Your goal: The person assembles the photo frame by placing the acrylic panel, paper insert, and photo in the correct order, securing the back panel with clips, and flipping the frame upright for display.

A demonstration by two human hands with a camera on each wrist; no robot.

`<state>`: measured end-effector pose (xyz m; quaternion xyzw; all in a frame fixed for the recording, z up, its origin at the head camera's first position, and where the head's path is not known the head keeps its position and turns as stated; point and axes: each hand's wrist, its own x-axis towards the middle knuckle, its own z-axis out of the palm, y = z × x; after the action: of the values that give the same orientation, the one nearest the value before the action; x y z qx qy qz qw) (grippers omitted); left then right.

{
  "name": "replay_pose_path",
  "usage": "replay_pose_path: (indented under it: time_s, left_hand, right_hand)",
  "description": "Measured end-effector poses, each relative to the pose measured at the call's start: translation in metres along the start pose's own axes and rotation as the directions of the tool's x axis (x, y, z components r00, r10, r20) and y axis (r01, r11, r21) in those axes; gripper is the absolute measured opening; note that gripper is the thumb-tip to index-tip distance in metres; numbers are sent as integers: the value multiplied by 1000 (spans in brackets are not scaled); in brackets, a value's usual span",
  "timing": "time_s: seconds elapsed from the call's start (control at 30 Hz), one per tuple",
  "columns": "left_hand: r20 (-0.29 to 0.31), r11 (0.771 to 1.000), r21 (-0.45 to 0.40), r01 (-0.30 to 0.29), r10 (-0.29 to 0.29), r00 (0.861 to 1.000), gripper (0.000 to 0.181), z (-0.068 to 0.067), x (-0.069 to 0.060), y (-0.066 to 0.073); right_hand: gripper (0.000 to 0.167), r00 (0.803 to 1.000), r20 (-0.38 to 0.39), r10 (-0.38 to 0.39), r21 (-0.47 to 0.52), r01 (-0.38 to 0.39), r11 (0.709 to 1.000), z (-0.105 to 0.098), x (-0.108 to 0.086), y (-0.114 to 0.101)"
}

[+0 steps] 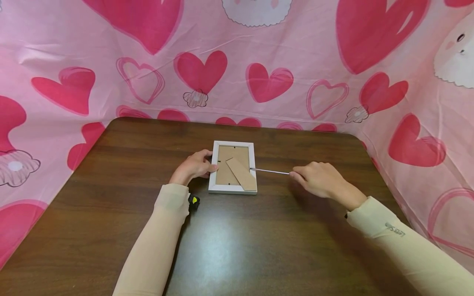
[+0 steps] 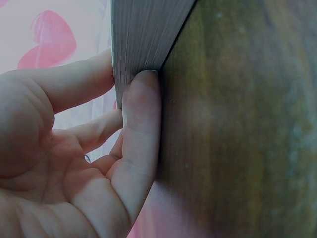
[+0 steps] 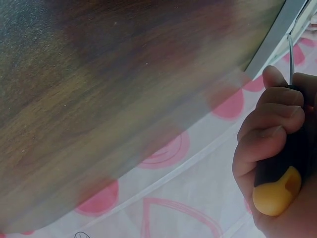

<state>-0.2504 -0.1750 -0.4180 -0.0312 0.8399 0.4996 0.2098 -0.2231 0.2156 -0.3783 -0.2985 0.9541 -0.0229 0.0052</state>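
Observation:
A white picture frame point(image 1: 212, 181) lies face down on the brown table, its brown backing board point(image 1: 226, 174) and slanted stand leg point(image 1: 240, 174) uppermost. Small dark tabs show along the inner edges of the frame. My left hand point(image 1: 194, 165) holds the frame's left side, thumb on the top face and fingers against the outer edge; the left wrist view shows a fingertip point(image 2: 142, 91) touching that edge. My right hand point(image 1: 318, 179) grips a screwdriver by its black and yellow handle point(image 3: 277, 191). The screwdriver's thin metal shaft point(image 1: 272, 171) reaches left, with its tip at the right-side tab.
The wood-grain table point(image 1: 289, 238) extends around the frame on all sides. Pink cloth with hearts point(image 1: 207, 37) hangs behind the table and along both sides. A black strap piece with a yellow mark point(image 1: 194, 201) sits at my left wrist.

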Motion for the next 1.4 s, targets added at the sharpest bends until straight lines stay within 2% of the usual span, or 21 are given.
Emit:
replay_pose_path:
  time_s: [0.47, 0.73, 0.9, 1.1, 1.4]
  left_hand:
    - [-2, 1000, 9, -4, 4, 1000, 69, -1, -1, 0]
    - [-4, 1000, 1, -6, 6, 1000, 69, -1, -2, 0]
    - [1, 1000, -8, -17, 17, 1000, 70, 2, -1, 2]
    - [1, 1000, 5, -21, 21, 1000, 70, 1, 0, 3]
    - [-1, 1000, 10, -5, 5, 1000, 70, 0, -1, 0]
  right_hand:
    - [38, 1000, -11, -20, -6, 19, 1000, -1, 3, -2]
    - [28, 994, -47, -95, -74, 91, 993, -8, 13, -13]
    - [23, 999, 14, -46, -73, 47, 996, -19, 14, -11]
    - [27, 998, 60, 30, -56, -26, 998, -30, 11, -4]
    - [34, 991, 127, 30, -49, -24, 999, -33, 17, -10]
